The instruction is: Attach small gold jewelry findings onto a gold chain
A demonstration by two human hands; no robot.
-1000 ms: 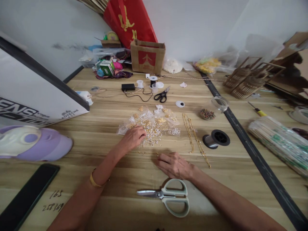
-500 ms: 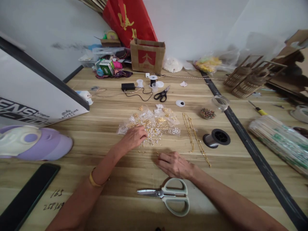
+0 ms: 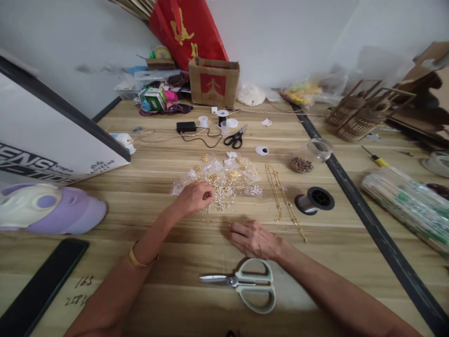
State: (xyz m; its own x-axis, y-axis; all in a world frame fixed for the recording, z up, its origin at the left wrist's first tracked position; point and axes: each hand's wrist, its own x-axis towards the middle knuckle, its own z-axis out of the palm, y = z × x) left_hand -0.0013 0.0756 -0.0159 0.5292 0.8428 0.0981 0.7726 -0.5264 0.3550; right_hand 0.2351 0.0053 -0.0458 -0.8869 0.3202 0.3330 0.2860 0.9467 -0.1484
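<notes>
My left hand point(image 3: 196, 196) has its fingers curled together at the left edge of a pile of small gold and clear beads point(image 3: 221, 196); whatever they pinch is too small to name. Resting on the table, my right hand point(image 3: 253, 238) has its fingers pressed together at the right end of a thin gold chain point(image 3: 212, 222). Behind the beads lie small clear bags of findings point(image 3: 233, 174). Pale-handled scissors point(image 3: 254, 284) lie nearer me, below my right hand. Two longer gold chains point(image 3: 278, 192) stretch out to the right of the pile.
A wire spool point(image 3: 315, 200) and a jar of beads point(image 3: 302, 164) are at the right. Black scissors point(image 3: 235, 138) and a black adapter point(image 3: 186, 127) lie farther back. At the left are a phone point(image 3: 42, 285), a purple-white object point(image 3: 63, 208) and a large box point(image 3: 56, 126).
The fingers of my left hand have curled in more at the bead pile, and that hand has shifted very slightly. My right hand stays at the chain's end.
</notes>
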